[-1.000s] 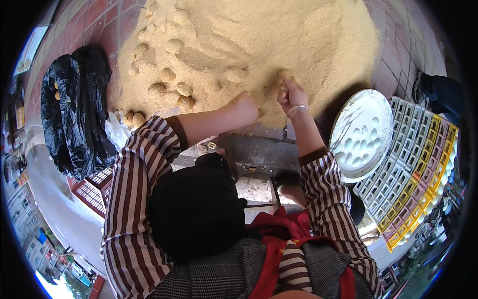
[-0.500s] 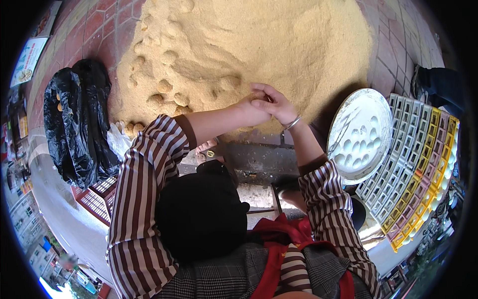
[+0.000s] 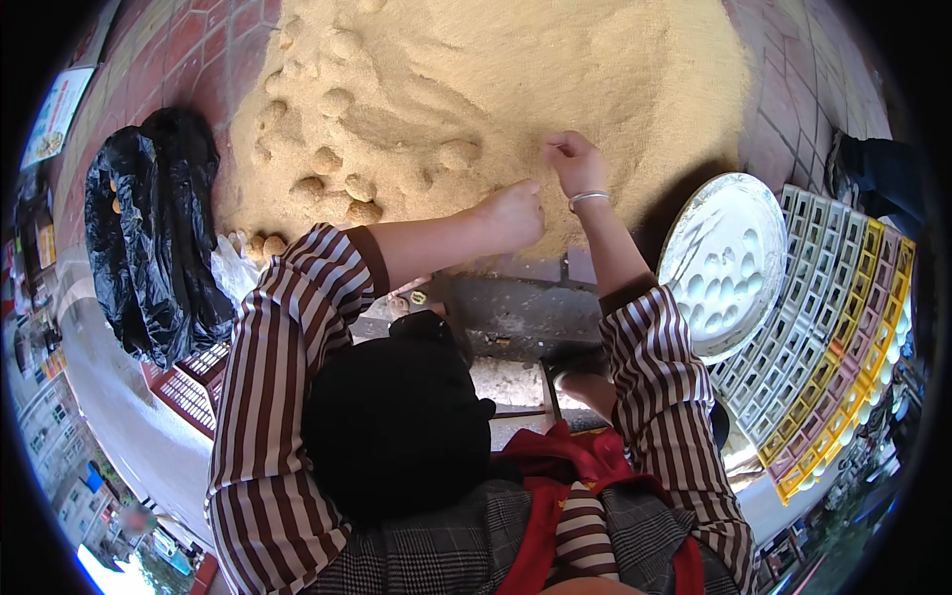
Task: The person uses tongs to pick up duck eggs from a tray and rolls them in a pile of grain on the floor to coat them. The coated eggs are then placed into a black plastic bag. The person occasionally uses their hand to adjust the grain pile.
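My left hand is closed in a fist at the near edge of a wide heap of golden husk-like grain. Anything inside its fingers is hidden. Further right and a little farther out, my right hand, with a bracelet at its wrist, has its fingers curled together over the heap; I cannot make out anything in them. The two hands are apart. Several egg-shaped balls coated in the same grain lie left of them, among them a coated egg close by and another coated egg.
At right, a round pan with white powder holds several pale eggs. Beside it stand stacked plastic crates in grey, pink and yellow. A black plastic bag lies left, near a red crate. Something rounded and black is below my arms.
My hands were together over the heap's near edge and have parted. The right moved slightly farther out; the left stayed near the edge and closed into a fist.
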Demonstrator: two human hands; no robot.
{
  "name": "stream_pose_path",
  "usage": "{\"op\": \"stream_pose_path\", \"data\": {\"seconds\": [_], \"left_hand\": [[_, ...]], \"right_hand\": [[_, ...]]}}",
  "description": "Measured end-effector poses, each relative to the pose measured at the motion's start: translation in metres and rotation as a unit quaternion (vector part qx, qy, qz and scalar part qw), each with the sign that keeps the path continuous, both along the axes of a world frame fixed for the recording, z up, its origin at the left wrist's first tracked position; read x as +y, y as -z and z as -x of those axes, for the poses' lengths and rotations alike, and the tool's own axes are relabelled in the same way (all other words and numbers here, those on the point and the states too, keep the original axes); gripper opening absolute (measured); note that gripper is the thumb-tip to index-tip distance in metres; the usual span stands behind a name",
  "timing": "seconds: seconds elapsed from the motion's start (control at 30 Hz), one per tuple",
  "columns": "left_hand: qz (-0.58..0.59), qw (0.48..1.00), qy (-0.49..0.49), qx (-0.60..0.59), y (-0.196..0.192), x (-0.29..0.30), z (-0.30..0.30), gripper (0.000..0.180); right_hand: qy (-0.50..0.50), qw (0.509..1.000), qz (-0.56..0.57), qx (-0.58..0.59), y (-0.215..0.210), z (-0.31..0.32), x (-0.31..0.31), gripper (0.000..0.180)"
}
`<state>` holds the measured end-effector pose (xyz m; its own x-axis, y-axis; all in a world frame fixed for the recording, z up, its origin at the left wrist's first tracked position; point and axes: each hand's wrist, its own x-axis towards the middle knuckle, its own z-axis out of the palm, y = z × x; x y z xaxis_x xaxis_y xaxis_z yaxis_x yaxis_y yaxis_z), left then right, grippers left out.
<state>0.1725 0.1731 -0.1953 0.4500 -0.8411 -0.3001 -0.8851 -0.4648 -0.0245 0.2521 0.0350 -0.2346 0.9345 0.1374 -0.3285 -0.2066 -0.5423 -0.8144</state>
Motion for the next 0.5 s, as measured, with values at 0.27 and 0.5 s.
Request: {"op": "stream_pose_path", "data": {"seconds": [0.27,0.5], "left_hand": [[0.035,0.998,-0.042,-0.007,0.014,0.008,0.008,0.007],[0.123,0.921,-0.224,0.293,0.016,-0.001,-0.015,0.011]], "right_hand": [[0.217,0.966,-0.057,0.131,0.058,0.022,-0.004,0.044],[-0.013,0.904,-0.414,0.103,-0.024,0.036,0.02,0.019]]}}
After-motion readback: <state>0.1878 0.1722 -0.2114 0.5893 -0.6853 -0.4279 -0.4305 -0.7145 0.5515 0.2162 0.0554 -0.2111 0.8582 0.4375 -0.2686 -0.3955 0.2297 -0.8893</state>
